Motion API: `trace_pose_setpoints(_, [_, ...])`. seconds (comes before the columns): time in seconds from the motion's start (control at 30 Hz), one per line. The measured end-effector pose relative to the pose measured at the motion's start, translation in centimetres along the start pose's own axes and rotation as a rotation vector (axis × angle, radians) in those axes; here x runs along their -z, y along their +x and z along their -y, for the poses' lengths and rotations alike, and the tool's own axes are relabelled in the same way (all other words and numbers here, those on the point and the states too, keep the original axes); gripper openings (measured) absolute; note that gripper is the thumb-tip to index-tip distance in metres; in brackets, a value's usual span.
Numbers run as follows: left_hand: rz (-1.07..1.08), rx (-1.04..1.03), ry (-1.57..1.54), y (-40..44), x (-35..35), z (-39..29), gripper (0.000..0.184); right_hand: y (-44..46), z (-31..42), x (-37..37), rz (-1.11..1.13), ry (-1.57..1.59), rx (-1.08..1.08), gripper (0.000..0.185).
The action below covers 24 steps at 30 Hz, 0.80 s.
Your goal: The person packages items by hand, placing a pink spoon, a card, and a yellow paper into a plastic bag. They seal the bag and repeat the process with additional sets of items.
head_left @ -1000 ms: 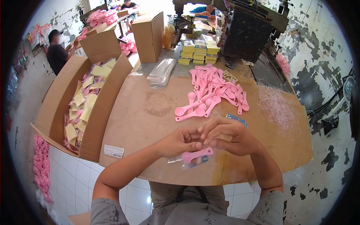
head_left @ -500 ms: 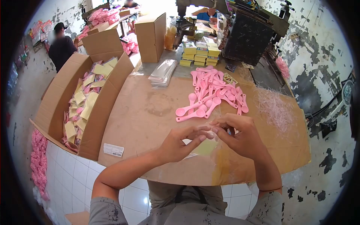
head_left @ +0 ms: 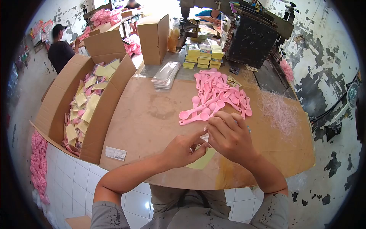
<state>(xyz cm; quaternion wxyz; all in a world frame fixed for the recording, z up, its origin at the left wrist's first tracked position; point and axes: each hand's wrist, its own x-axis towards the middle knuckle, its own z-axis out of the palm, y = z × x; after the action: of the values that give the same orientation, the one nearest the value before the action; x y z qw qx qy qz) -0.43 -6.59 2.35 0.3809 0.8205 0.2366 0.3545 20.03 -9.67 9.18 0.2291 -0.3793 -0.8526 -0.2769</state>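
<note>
Both hands (head_left: pixel 230 138) (head_left: pixel 182 150) pinch clear plastic (head_left: pixel 205 137) — a yellow card (head_left: pixel 201 160) shows just below them.

Spoons (head_left: pixel 213 93) on the table (head_left: pixel 145 126), carton (head_left: pixel 106 110) of packets (head_left: pixel 82 101) to their left, card stacks (head_left: pixel 204 57) behind

A black box (head_left: pixel 249 41) with pale marks stands near the flaking right-hand wall (head_left: pixel 318 49), where a fan (head_left: pixel 352 95) also shows. At far left, 1 person (head_left: pixel 61 55) wears a dark cap and shirt.
</note>
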Motion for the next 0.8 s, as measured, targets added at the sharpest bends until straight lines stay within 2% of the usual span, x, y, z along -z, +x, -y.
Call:
trace_pose_setpoints(0.07, [0.01, -0.031, 0.027, 0.0, -0.3, 0.4, 0.052, 0.3, -0.4, -0.1, 0.066, -0.006, 0.006, 0.022])
trace_pose_setpoints(0.17, [0.016, -0.007, -0.079, 0.6, 0.0, 0.4, 0.048, -0.2, -1.7, -0.4, 0.059, 0.119, -0.166, 0.018])
trace_pose_setpoints(0.27, [-0.021, -0.018, -0.27, 1.0, -0.2, 1.0, 0.043, -2.2, -3.1, 0.6, 0.091, 0.508, -0.323, 0.014])
trace_pose_setpoints(0.3, [-0.039, -0.031, -0.338, 1.0, -0.4, 1.3, 0.042, -3.3, -3.8, 1.0, 0.074, 0.646, -0.463, 0.011])
trace_pose_setpoints(0.37, [0.063, 0.078, -0.342, 0.8, 0.2, 1.0, 0.041, -6.1, -5.7, 2.3, 0.042, 0.918, -0.745, 0.005])
trace_pose_setpoints(0.43, [0.096, 0.168, -0.419, 0.8, 0.1, 0.6, 0.042, -9.1, -8.1, 4.6, -0.053, 1.342, -1.04, 0.003])
trace_pose_setpoints(0.53, [0.068, 0.251, -0.567, 1.2, -0.1, 0.1, 0.044, -12.3, -11.0, 7.7, 0.031, 1.571, -0.977, 0.002])
trace_pose_setpoints(0.63, [0.083, 0.268, -0.566, 1.1, 0.0, 0.0, 0.046, -11.8, -7.9, 6.1, -0.053, 0.823, -0.793, 0.008])
trace_pose_setpoints(0.7, [0.061, 0.238, -0.545, 1.0, -0.5, -0.4, 0.047, -7.9, -4.3, 6.3, -0.032, 0.543, -0.606, 0.016])
trace_pose_setpoints(0.8, [0.085, 0.176, -0.43, 0.7, -0.8, -0.3, 0.049, -5.7, -1.0, 3.8, -0.092, 0.354, -0.399, 0.02])
